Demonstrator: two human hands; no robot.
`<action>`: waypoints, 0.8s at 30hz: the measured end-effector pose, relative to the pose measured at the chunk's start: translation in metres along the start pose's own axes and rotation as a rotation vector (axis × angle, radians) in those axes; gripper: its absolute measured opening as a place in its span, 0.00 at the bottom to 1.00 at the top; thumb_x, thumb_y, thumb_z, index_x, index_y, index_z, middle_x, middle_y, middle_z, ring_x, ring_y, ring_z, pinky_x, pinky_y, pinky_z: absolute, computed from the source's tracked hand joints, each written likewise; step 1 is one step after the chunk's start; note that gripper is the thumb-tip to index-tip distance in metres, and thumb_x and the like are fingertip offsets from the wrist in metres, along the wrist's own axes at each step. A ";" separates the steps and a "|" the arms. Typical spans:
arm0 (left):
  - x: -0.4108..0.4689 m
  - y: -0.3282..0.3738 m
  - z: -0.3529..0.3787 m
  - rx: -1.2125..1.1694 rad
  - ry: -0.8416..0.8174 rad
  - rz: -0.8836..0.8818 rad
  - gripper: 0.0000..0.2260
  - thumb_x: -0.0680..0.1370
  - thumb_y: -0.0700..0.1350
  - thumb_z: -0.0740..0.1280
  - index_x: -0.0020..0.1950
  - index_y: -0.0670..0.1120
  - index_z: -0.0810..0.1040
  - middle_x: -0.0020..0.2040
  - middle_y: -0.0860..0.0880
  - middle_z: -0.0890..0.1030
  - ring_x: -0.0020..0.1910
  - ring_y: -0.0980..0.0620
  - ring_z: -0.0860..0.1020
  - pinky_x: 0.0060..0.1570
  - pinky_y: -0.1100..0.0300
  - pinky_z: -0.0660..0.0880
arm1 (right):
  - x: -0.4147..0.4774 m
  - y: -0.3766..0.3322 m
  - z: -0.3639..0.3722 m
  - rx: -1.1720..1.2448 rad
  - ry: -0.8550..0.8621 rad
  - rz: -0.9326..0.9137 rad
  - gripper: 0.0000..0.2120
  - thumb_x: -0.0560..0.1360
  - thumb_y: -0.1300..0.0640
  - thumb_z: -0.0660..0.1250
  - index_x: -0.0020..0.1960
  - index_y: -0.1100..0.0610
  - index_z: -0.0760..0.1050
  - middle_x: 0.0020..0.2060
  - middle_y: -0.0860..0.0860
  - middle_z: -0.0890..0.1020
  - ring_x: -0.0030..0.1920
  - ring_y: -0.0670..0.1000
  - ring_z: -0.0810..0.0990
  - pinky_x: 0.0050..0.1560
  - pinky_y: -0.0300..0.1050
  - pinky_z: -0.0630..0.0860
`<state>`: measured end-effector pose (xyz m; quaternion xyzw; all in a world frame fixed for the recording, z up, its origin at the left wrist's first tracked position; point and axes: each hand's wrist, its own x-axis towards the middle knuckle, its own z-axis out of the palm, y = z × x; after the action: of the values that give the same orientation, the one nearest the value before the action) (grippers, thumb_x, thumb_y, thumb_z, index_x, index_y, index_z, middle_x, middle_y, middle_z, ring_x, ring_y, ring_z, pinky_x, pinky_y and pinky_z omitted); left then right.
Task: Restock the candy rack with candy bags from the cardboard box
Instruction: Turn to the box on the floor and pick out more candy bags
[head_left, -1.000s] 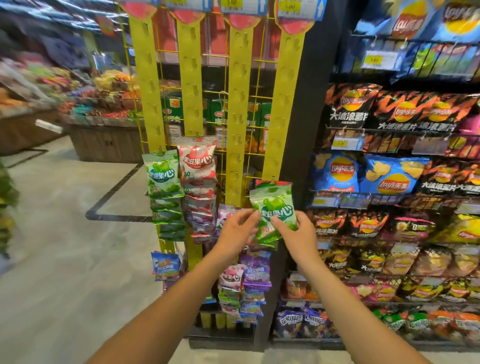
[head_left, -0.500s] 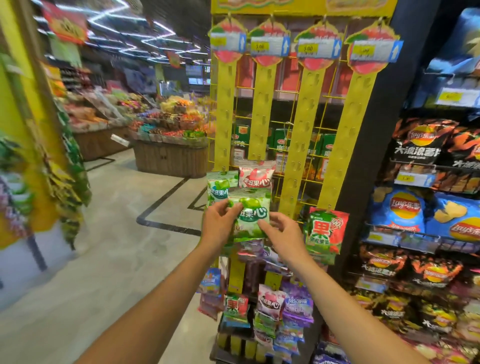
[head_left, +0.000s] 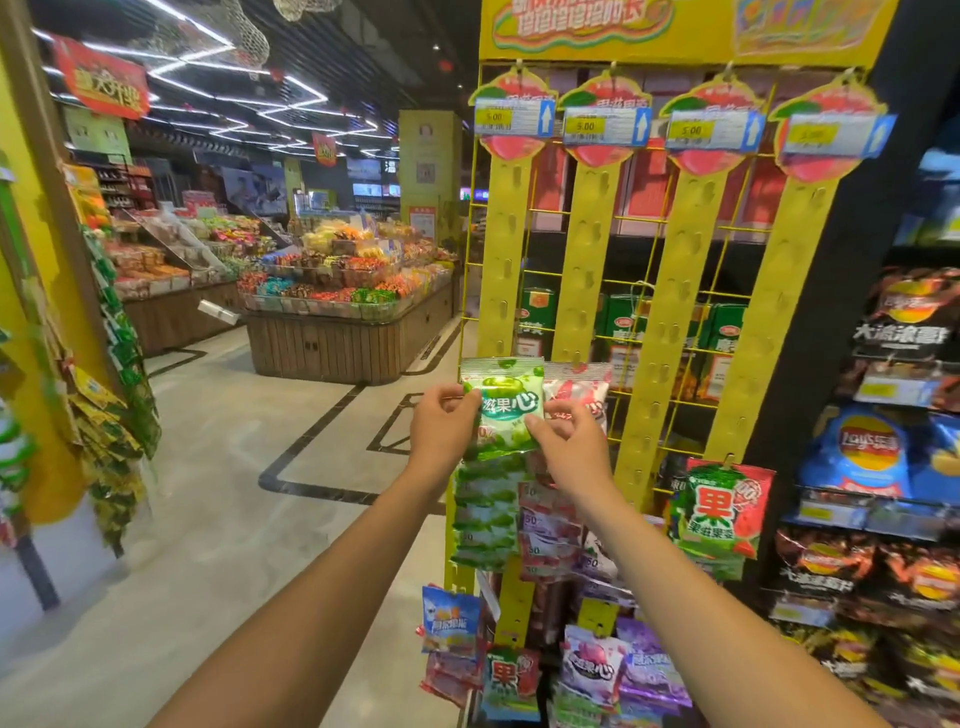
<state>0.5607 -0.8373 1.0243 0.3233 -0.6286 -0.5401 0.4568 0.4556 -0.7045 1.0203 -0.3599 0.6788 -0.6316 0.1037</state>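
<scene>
A green candy bag (head_left: 506, 415) was pinched at both sides by the left hand (head_left: 441, 431) and the right hand (head_left: 566, 447) against the leftmost strip (head_left: 506, 260) of the candy rack (head_left: 597, 26), above bags already hung (head_left: 485, 519); restocking was judged partly done, the upper strips (head_left: 685, 270) being left bare

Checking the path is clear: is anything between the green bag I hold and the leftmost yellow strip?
Nothing visible does. The left hand and right hand pinch the green bag before the leftmost yellow strip, bare above it; the hung green bags sit lower. Behind the bag is hidden.
</scene>
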 end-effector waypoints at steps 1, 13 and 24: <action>0.008 0.001 0.000 0.001 -0.011 0.015 0.12 0.80 0.52 0.72 0.59 0.47 0.80 0.52 0.48 0.84 0.52 0.48 0.83 0.56 0.44 0.82 | 0.005 -0.003 0.002 -0.006 0.018 -0.007 0.12 0.80 0.51 0.70 0.60 0.52 0.73 0.49 0.49 0.84 0.45 0.46 0.83 0.38 0.35 0.76; 0.062 0.002 0.005 0.044 -0.065 0.097 0.15 0.80 0.53 0.72 0.63 0.47 0.79 0.49 0.54 0.82 0.49 0.54 0.82 0.53 0.50 0.82 | 0.044 0.002 0.031 -0.086 0.188 -0.049 0.09 0.79 0.49 0.71 0.56 0.48 0.74 0.46 0.49 0.86 0.41 0.50 0.86 0.42 0.49 0.85; 0.056 -0.037 -0.002 0.120 -0.073 0.151 0.06 0.80 0.55 0.72 0.55 0.57 0.79 0.51 0.58 0.80 0.51 0.57 0.81 0.54 0.47 0.82 | 0.023 0.026 0.043 -0.382 0.262 -0.160 0.05 0.80 0.47 0.68 0.53 0.46 0.75 0.41 0.39 0.81 0.41 0.40 0.81 0.41 0.46 0.81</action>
<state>0.5386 -0.8968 1.0008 0.2819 -0.6986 -0.4768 0.4529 0.4553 -0.7544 0.9952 -0.3405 0.7629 -0.5393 -0.1056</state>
